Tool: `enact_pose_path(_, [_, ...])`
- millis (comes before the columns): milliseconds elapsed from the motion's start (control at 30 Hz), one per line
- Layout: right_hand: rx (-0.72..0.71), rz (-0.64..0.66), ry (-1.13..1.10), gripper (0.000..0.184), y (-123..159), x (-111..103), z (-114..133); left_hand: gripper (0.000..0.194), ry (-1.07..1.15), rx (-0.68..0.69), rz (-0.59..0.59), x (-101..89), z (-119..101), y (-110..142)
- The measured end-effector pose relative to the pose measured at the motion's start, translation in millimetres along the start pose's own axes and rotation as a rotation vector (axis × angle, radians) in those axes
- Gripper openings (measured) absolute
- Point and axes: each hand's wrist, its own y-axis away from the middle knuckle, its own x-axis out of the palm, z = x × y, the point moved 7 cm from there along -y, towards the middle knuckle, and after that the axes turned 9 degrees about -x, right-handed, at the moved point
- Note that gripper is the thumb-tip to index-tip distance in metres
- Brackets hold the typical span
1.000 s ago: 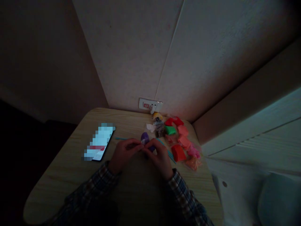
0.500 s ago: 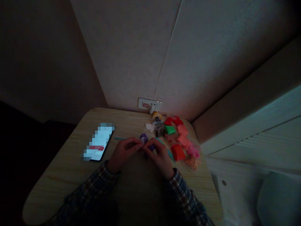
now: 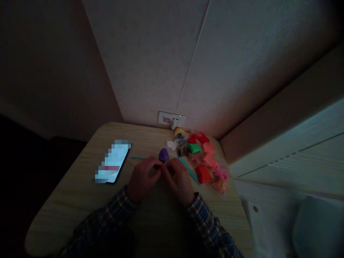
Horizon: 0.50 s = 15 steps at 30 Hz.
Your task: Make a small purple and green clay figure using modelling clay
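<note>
1. Grip: the fingertips of the left hand [image 3: 142, 179] and right hand [image 3: 181, 181] meet over the tabletop [image 3: 64, 200]; I cannot tell whether either is closed on anything.
2. Plaid sleeves [image 3: 118, 206] cover both wrists.
3. The purple lump [image 3: 163, 155] sits just beyond the fingertips; whether they touch it is unclear.
4. To the left lies a lit phone [image 3: 113, 163], its screen partly pixelated. Between it and the left hand is 1 thin teal stick [image 3: 138, 157].
5. More teal sticks [image 3: 191, 173] lie slantwise beside the right hand.
6. Right of those are an orange-red pack [image 3: 203, 174], a peach pack [image 3: 220, 186] and a pink pack [image 3: 221, 172], then 2 salmon packs [image 3: 210, 161].
7. Farther back are a green pack [image 3: 194, 148], a dark pack [image 3: 182, 149], a white piece [image 3: 171, 145], red packs [image 3: 203, 138] and a yellow pack [image 3: 179, 132].
8. A plug [image 3: 173, 124] is in the wall socket [image 3: 163, 118] behind the tabletop.
</note>
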Motion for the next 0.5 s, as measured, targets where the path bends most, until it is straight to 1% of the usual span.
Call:
enact_pose_path(100, [-0.028,-0.019,0.048,0.021,0,0,2,0.010,-0.045,0.053,-0.056,-2.0,-4,3])
enact_pose_path(200, [-0.046,-0.033,0.016,0.023,0,-1,6,0.010,-0.066,0.046,-0.074,-1.7,-4,4])
enact_pose_path(400, [-0.064,-0.042,-0.090,0.025,0,-4,10,0.010,0.034,-0.104,-0.001,3.5,3,3])
enact_pose_path(500, [-0.061,-0.049,-0.115,0.026,-1,-4,10,0.009,0.050,-0.153,-0.010,4.3,6,3])
